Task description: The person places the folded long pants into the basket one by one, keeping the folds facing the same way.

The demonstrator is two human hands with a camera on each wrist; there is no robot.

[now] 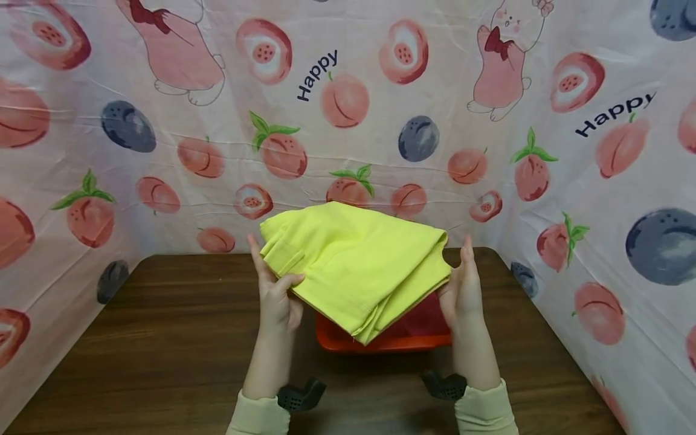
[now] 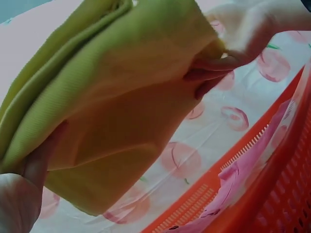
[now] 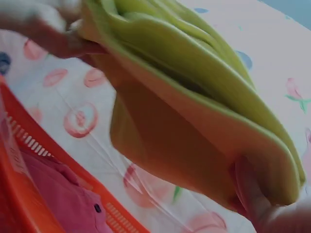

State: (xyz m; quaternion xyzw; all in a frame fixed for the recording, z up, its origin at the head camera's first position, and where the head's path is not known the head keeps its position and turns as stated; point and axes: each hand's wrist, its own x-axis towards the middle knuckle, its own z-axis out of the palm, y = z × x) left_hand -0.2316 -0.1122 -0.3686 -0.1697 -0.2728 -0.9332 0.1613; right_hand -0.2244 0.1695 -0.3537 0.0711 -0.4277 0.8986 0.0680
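A folded bright yellow garment is held up in the air between both hands; its exact kind cannot be told. My left hand grips its left side, the thumb on top and other fingers partly hidden underneath. At the right edge, my right hand holds the cloth, with fingers reaching beneath it in the left wrist view. Loose layers show along the garment's edge in the right wrist view. Below and behind it stands a red-orange basket, partly covered by the garment.
Dark pink cloth lies inside the basket. The basket rests on a dark brown wooden table. A fruit-printed curtain encloses the back and sides. Black wrist devices sit on both forearms.
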